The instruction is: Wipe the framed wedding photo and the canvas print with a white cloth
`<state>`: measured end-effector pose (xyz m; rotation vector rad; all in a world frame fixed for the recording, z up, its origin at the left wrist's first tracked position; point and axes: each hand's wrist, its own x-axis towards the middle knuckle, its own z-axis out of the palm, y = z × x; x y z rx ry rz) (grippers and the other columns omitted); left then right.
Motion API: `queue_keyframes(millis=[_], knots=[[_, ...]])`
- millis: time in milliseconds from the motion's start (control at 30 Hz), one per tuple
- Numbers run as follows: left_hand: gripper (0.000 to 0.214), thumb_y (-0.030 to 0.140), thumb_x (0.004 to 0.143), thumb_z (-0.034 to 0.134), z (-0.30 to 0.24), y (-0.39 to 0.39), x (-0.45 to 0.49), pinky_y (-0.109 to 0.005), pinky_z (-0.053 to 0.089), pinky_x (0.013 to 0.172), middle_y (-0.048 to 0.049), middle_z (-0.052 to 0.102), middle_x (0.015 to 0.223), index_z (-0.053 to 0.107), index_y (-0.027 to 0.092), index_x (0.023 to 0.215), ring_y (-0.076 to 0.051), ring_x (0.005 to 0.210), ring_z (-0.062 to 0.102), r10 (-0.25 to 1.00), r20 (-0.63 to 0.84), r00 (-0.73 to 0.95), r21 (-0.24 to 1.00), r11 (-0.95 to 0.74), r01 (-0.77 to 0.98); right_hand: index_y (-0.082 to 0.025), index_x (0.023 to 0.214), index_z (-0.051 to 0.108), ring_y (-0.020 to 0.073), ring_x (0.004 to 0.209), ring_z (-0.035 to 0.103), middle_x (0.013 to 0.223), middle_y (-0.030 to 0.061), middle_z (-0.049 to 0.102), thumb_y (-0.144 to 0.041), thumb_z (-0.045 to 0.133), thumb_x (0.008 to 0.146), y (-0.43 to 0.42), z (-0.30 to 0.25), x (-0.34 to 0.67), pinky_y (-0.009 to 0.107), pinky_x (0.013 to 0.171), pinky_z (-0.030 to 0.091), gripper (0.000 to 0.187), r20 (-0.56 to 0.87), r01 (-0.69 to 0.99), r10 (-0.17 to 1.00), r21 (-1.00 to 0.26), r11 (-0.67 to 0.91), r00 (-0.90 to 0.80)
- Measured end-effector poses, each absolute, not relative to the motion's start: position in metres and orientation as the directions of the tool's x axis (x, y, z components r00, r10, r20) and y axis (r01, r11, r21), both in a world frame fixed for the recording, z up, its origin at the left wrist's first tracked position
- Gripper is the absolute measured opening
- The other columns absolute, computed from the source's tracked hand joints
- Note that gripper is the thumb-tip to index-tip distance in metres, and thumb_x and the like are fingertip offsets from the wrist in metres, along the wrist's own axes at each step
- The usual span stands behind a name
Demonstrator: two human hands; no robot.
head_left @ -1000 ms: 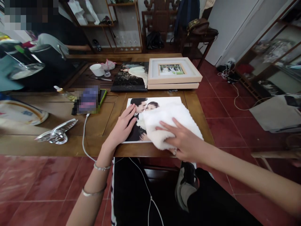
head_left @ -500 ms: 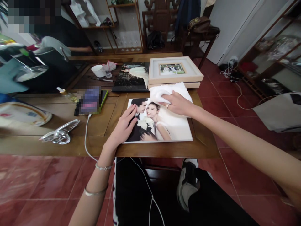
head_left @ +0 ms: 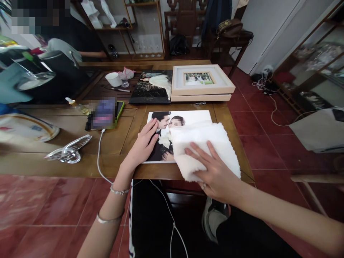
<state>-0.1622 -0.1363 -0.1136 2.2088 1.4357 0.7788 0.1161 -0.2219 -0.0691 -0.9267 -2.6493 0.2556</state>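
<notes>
A flat wedding photo panel (head_left: 162, 147) lies on the wooden table in front of me. My left hand (head_left: 143, 140) rests on its left edge, fingers stretched out flat against the surface. Under my right hand (head_left: 215, 175) is a white fluffy cloth (head_left: 205, 138), which its spread fingers press down and hold. The cloth covers the lower right of the photo panel and laps over the table's front edge. Part of the picture is hidden beneath it.
Behind the panel are stacked light wood frames (head_left: 176, 80) and a dark photo panel (head_left: 139, 91). To the left lie a phone (head_left: 103, 114) on a white cable, a clear hair claw clip (head_left: 70, 150) and a dropper bottle (head_left: 76, 106). A person (head_left: 80, 36) is across the table.
My right hand has drawn the cloth from the panel's upper right down toward me, and the cloth has spread out. The left hand stays in place.
</notes>
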Motion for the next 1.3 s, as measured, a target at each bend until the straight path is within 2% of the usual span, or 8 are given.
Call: queue_keyframes(millis=[100, 267, 367, 567, 767, 933, 1167, 1300], knots=[[0.054, 0.040, 0.102, 0.036, -0.114, -0.136, -0.163, -0.048, 0.020, 0.123, -0.0107, 0.032, 0.160, 0.039, 0.018, 0.151, -0.024, 0.150, 0.025, 0.914, 0.232, 0.332, 0.590, -0.403, 0.700, -0.017, 0.088, 0.074, 0.0427, 0.144, 0.029, 0.149, 0.0214, 0.046, -0.010, 0.062, 0.075, -0.220, -0.067, 0.116, 0.077, 0.110, 0.019, 0.019, 0.198, 0.543, 0.593, -0.256, 0.800, -0.780], [0.054, 0.041, 0.101, 0.036, -0.113, -0.136, -0.163, -0.050, 0.020, 0.122, -0.0105, 0.030, 0.161, 0.038, 0.020, 0.151, -0.025, 0.150, 0.026, 0.914, 0.230, 0.334, 0.593, -0.404, 0.697, -0.017, 0.110, 0.070, 0.0373, 0.145, 0.031, 0.150, 0.0203, 0.046, -0.008, 0.055, 0.081, -0.161, -0.060, 0.117, 0.075, 0.109, 0.024, 0.033, 0.103, 0.570, 0.596, -0.204, 0.796, -0.796], [0.054, 0.041, 0.101, 0.036, -0.112, -0.137, -0.163, -0.050, 0.020, 0.122, -0.0105, 0.031, 0.161, 0.038, 0.020, 0.151, -0.025, 0.150, 0.026, 0.916, 0.223, 0.333, 0.602, -0.398, 0.693, -0.015, 0.115, 0.065, 0.0350, 0.146, 0.031, 0.141, 0.0197, 0.055, -0.009, 0.050, 0.085, -0.116, -0.058, 0.118, 0.072, 0.109, 0.027, 0.034, 0.079, 0.619, 0.634, -0.156, 0.770, -0.769], [0.054, 0.041, 0.101, 0.036, -0.111, -0.138, -0.162, -0.050, 0.020, 0.122, -0.0107, 0.030, 0.161, 0.038, 0.020, 0.151, -0.025, 0.150, 0.025, 0.920, 0.212, 0.330, 0.615, -0.388, 0.687, -0.014, 0.111, 0.064, 0.0367, 0.126, 0.055, 0.132, 0.0176, 0.063, -0.021, 0.038, 0.097, -0.067, -0.060, 0.126, 0.061, 0.104, 0.038, 0.030, 0.191, 0.672, 0.700, -0.197, 0.714, -0.688], [0.054, 0.038, 0.101, 0.038, -0.111, -0.138, -0.161, -0.047, 0.021, 0.122, -0.0110, 0.032, 0.160, 0.040, 0.017, 0.150, -0.024, 0.149, 0.027, 0.926, 0.219, 0.307, 0.626, -0.375, 0.684, -0.013, 0.105, 0.065, 0.0359, 0.145, 0.033, 0.138, 0.0226, 0.057, -0.011, 0.047, 0.088, -0.104, -0.067, 0.129, 0.070, 0.110, 0.027, 0.025, 0.191, 0.693, 0.716, -0.181, 0.698, -0.671], [0.053, 0.037, 0.101, 0.038, -0.111, -0.138, -0.160, -0.047, 0.022, 0.122, -0.0108, 0.032, 0.160, 0.040, 0.018, 0.150, -0.023, 0.149, 0.027, 0.924, 0.230, 0.304, 0.619, -0.380, 0.687, -0.014, 0.095, 0.069, 0.0378, 0.146, 0.029, 0.148, 0.0226, 0.048, -0.008, 0.048, 0.083, -0.173, -0.072, 0.129, 0.075, 0.111, 0.023, 0.025, 0.233, 0.694, 0.728, -0.221, 0.685, -0.644], [0.053, 0.039, 0.102, 0.035, -0.113, -0.137, -0.162, -0.051, 0.020, 0.122, -0.0102, 0.030, 0.161, 0.037, 0.020, 0.152, -0.025, 0.150, 0.024, 0.916, 0.226, 0.331, 0.594, -0.399, 0.698, -0.019, 0.075, 0.070, 0.0401, 0.146, 0.026, 0.151, 0.0193, 0.044, -0.008, 0.060, 0.074, -0.237, -0.074, 0.125, 0.074, 0.113, 0.019, 0.014, 0.278, 0.600, 0.637, -0.214, 0.771, -0.719], [0.055, 0.040, 0.102, 0.035, -0.114, -0.136, -0.163, -0.049, 0.020, 0.122, -0.0110, 0.029, 0.161, 0.036, 0.018, 0.152, -0.025, 0.150, 0.024, 0.907, 0.234, 0.349, 0.590, -0.418, 0.691, -0.019, 0.085, 0.073, 0.0395, 0.144, 0.032, 0.148, 0.0199, 0.048, -0.009, 0.059, 0.076, -0.221, -0.067, 0.120, 0.074, 0.111, 0.024, 0.019, 0.237, 0.598, 0.640, -0.230, 0.768, -0.731]])
